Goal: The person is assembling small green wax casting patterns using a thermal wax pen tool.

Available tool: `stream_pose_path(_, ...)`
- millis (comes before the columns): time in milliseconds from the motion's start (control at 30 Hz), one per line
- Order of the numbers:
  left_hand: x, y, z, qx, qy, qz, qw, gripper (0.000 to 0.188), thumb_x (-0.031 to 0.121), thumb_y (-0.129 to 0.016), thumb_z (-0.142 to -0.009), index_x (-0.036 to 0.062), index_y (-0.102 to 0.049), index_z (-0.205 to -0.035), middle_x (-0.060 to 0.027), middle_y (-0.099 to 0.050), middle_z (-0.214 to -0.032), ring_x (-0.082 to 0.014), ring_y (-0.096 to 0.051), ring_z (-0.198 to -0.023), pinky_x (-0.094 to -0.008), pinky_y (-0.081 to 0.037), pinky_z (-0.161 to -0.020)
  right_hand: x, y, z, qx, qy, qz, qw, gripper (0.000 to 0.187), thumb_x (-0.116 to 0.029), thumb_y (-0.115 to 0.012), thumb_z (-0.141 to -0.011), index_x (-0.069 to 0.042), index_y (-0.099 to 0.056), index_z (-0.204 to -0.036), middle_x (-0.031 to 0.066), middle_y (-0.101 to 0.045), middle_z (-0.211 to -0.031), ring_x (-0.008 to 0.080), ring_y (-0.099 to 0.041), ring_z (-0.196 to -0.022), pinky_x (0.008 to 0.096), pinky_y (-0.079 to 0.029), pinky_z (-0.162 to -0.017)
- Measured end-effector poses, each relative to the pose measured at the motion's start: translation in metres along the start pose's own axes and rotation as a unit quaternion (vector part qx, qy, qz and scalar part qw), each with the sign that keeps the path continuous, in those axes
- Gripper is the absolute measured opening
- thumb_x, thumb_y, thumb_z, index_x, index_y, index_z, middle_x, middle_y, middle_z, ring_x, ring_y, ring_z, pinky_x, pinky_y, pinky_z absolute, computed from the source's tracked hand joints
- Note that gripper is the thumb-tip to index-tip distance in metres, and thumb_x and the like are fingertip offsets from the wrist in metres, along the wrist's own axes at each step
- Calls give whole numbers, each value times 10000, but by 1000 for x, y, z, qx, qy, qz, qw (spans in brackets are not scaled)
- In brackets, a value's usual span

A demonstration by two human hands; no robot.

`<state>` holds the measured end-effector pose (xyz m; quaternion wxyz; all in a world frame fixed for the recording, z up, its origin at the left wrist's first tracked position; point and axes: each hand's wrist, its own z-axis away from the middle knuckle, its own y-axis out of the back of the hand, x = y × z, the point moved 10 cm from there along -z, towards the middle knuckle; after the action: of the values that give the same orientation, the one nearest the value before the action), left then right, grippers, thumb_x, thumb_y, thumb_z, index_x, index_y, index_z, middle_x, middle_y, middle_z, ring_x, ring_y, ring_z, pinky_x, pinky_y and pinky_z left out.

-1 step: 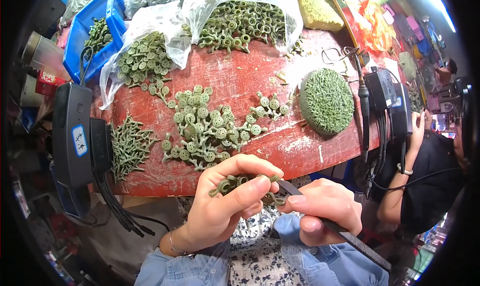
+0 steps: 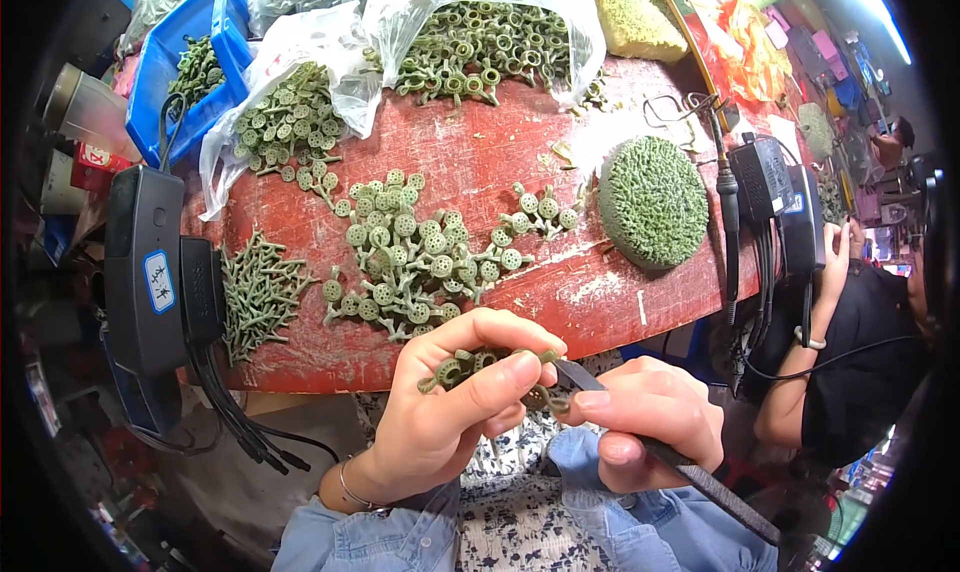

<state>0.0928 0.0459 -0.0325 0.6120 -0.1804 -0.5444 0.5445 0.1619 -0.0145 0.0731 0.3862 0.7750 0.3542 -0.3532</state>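
Note:
My left hand point(image 2: 445, 417) is closed around a few small green ring-ended pieces point(image 2: 448, 371), pinched between thumb and fingers just past the table's near edge. My right hand point(image 2: 660, 412) grips a dark tool with a flat blade and a long, rough handle point(image 2: 728, 500). The blade tip touches or nearly touches the pieces by my left fingertips; which, I cannot tell. In front of my hands lies a loose pile of green stemmed pieces with round, holed heads point(image 2: 400, 247).
The red worn table point(image 2: 480, 157) also carries thin green sticks point(image 2: 262, 297), a round green textured block point(image 2: 655, 204), a bag of ring pieces point(image 2: 480, 57) and a blue tray point(image 2: 150, 92). Black cabled devices point(image 2: 145, 262) flank the table. Another person's arm point(image 2: 822, 302) is at right.

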Motion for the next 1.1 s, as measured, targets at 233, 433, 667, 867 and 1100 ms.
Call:
stream_pose_path(233,-4,-1,-2,0,24,12,1000,174,131,-589,-851,10,-576,-975,-36,-586,-796,-14,-440,-597,-159,-328,-489,-4,1,-4,-2,26,21,999,324,-2,-691,-711,42,-582,-1013,128,-630,-763,190,-613,-590,274,-498,-502)
stream_pose_path(433,-1,-2,-4,20,22,-48,998,200,178,-580,-830,-12,-532,-867,-89,-502,-770,-73,-435,-606,-171,-288,-422,-3,3,0,29,36,31,998,277,9,-683,-713,45,-594,-972,130,-619,-769,197,-601,-583,271,-492,-491)
stream_pose_path(667,-2,0,-6,42,31,-61,997,176,157,-568,-827,-16,-538,-844,-96,-514,-780,-71,-445,-579,-176,-294,-415,-6,2,-3,21,69,59,996,217,-3,-657,-731,59,-602,-932,132,-600,-748,190,-568,-539,269,-476,-458)
stream_pose_path(867,-2,2,-7,45,27,-77,996,172,154,-561,-830,-17,-538,-827,-90,-523,-777,-63,-443,-556,-166,-299,-431,-15,-7,-9,-38,130,125,983,327,-26,-635,-601,66,-611,-914,130,-578,-732,178,-540,-519,263,-457,-441)
stream_pose_path(1100,-8,5,-5,35,50,-33,998,186,156,-578,-866,0,-596,-966,-27,-581,-755,-16,-417,-546,-156,-312,-471,-18,-9,-8,-92,143,142,975,320,-50,-633,-609,65,-615,-908,129,-578,-766,170,-545,-550,257,-460,-466)
